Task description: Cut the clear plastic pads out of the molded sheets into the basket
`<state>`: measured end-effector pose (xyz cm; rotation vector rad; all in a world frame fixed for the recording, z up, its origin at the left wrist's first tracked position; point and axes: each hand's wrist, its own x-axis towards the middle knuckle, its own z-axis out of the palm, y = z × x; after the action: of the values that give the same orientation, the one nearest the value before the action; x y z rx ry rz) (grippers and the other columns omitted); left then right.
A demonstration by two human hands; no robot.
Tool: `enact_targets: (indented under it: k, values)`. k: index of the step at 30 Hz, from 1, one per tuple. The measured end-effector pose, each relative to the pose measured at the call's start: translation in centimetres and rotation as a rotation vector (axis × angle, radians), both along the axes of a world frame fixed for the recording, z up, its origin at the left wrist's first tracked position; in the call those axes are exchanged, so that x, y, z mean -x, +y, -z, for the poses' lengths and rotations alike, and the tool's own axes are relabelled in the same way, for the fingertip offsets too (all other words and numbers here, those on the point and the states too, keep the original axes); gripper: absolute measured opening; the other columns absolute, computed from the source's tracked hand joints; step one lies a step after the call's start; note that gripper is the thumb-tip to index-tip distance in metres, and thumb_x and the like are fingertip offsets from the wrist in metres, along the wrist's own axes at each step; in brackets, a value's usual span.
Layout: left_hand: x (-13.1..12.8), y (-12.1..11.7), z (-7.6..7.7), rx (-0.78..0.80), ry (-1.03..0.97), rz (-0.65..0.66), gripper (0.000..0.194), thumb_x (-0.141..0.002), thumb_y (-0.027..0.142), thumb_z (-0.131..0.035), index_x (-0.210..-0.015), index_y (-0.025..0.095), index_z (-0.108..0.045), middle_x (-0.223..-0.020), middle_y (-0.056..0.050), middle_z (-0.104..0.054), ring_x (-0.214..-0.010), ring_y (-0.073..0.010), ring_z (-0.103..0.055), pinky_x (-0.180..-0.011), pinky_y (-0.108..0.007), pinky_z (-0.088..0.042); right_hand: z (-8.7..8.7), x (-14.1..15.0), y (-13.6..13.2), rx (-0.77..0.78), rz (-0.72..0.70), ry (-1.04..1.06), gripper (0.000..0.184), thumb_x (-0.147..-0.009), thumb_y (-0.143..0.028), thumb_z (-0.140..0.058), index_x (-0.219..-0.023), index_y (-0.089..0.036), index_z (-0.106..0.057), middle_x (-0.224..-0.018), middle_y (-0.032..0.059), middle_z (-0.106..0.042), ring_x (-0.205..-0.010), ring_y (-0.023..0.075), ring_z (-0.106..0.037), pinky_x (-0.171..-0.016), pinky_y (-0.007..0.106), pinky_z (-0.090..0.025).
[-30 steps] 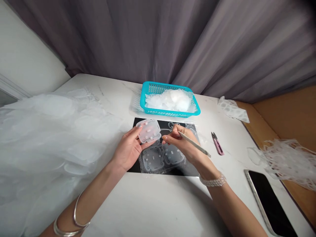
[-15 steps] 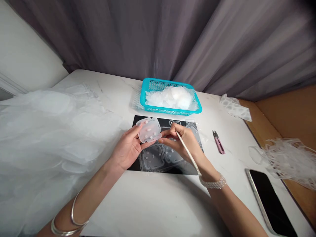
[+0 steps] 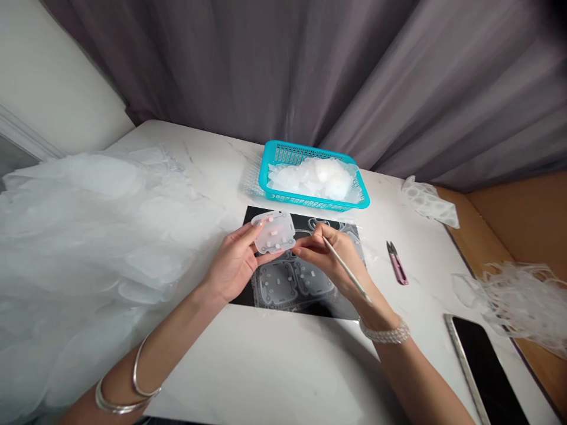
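Note:
My left hand (image 3: 234,260) grips a translucent, frosted plastic piece (image 3: 275,232) by its left side, thumb on top and fingers beneath. Small raised pegs and slots dot its face. My right hand (image 3: 334,254) is closed around a thin pale stick (image 3: 348,270) that slants back toward the wrist. Its thumb and forefinger touch the piece's lower right corner; what they pinch there is too small to make out. Below both hands lies a black mat (image 3: 241,298) bearing a clear sheet with similar pieces (image 3: 278,283) on it.
A turquoise basket (image 3: 315,202) full of frosted pieces stands behind the mat. A big heap of translucent pieces (image 3: 101,236) covers the left. To the right are pink thread snips (image 3: 397,264), a phone (image 3: 489,372), clear plastic scraps (image 3: 527,301) and another white scrap (image 3: 432,200).
The whole view has shifted slightly, so everything appears a little further right. Both hands keep their hold, and the right fingers stay at the piece's corner.

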<state>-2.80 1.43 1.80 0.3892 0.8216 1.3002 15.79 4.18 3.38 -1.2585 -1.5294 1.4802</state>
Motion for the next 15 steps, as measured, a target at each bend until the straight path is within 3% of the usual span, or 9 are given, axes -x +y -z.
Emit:
enact_targets:
  k: [10, 15]
  values:
    - [-0.05, -0.13, -0.03, -0.029, 0.009, 0.017, 0.022, -0.085, 0.031, -0.071, -0.103, 0.018, -0.075, -0.123, -0.011, -0.070, -0.123, -0.0314, -0.060, -0.096, -0.048, -0.055, 0.22, 0.10, -0.01, -0.013, 0.033, -0.002, 0.043, -0.076, -0.028, -0.074, -0.070, -0.023, -0.032, -0.080, 0.0015, -0.071, -0.071, 0.0145, -0.059, -0.061, 0.027, -0.038]
    - [-0.17, -0.29, 0.43, -0.089, 0.253, 0.031, 0.022, -0.073, 0.027, -0.083, -0.090, 0.018, -0.071, -0.094, -0.006, -0.075, -0.091, -0.0216, -0.069, -0.081, -0.034, -0.058, 0.19, -0.01, -0.14, -0.046, 0.027, -0.040, 0.041, -0.075, -0.030, -0.074, -0.067, -0.023, -0.035, -0.079, 0.0022, -0.072, -0.067, 0.0149, -0.059, -0.060, 0.028, -0.040]
